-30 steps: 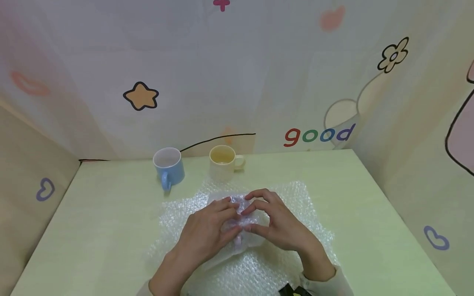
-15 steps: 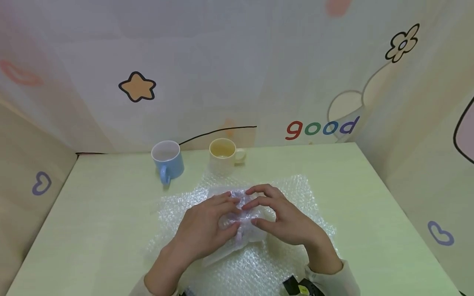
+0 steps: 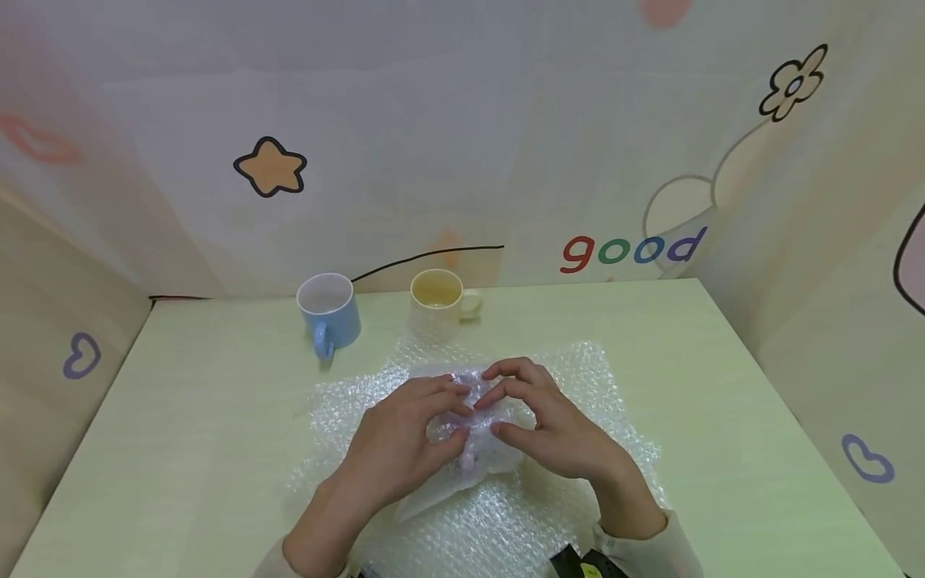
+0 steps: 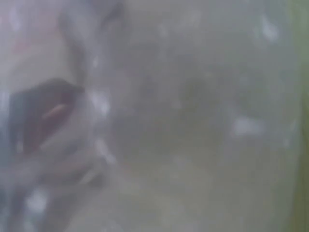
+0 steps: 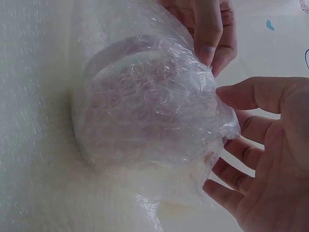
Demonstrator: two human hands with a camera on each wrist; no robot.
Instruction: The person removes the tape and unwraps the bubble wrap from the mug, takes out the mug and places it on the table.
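A pinkish mug [image 5: 130,104] stands wrapped in clear bubble wrap [image 5: 224,123], its handle showing through the plastic in the right wrist view. Both hands are at the gathered top of this wrapping. From the left side, my left hand [image 3: 401,437] holds it, thumb toward me and fingers on the far side. My right hand [image 3: 560,429] has its bent fingers and thumb around the opposite edge. A gap separates the two thumbs. Plastic close to the lens blurs the left wrist view, hiding that hand's fingers there.
Underneath lies a larger bubble wrap sheet [image 3: 470,538] on the pale green table [image 3: 195,449]. Behind it stand a blue mug [image 3: 332,317] and a yellow mug [image 3: 436,305]. A printed cloth backdrop [image 3: 433,144] encloses the back and sides.
The thumbs, close together a second ago, have spread apart, with the right one drawn back to the right. The head view has tilted slightly downward. Both mugs behind stay put.
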